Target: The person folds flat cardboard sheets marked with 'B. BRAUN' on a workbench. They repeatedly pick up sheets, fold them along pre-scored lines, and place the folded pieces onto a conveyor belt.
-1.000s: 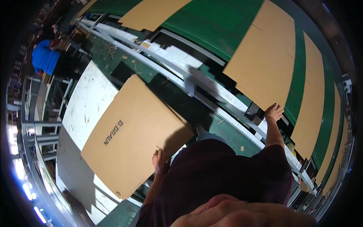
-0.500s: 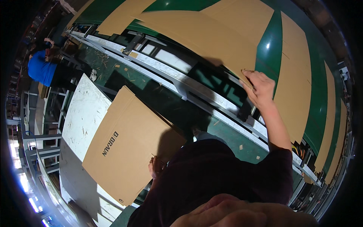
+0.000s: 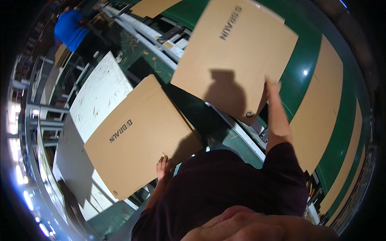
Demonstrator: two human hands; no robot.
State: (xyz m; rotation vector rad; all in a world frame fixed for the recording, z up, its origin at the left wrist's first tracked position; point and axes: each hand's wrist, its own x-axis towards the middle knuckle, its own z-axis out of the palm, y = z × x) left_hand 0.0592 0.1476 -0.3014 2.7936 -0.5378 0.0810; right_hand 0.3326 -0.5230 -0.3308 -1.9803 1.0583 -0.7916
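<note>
My right hand grips the right edge of a flat cardboard sheet, which is raised and tilted over the green conveyor. Dark printing runs along this sheet, and a shadow falls across it. Its far side hides part of my right fingers. My left hand is closed at the near edge of a second cardboard sheet, lying on a stack to my left. A thin, light stick-like thing pokes up from the left fingers; its exact kind is too small to tell.
Under the stack is a white, scuffed table. More cardboard sheets lie on the conveyor at right. A metal rail borders the conveyor, and scraps litter the green floor. A person in blue stands at far left.
My right hand has lifted the cardboard sheet off the conveyor and turned its printed face into view. The left hand stays by the stack. The view has shifted somewhat.
</note>
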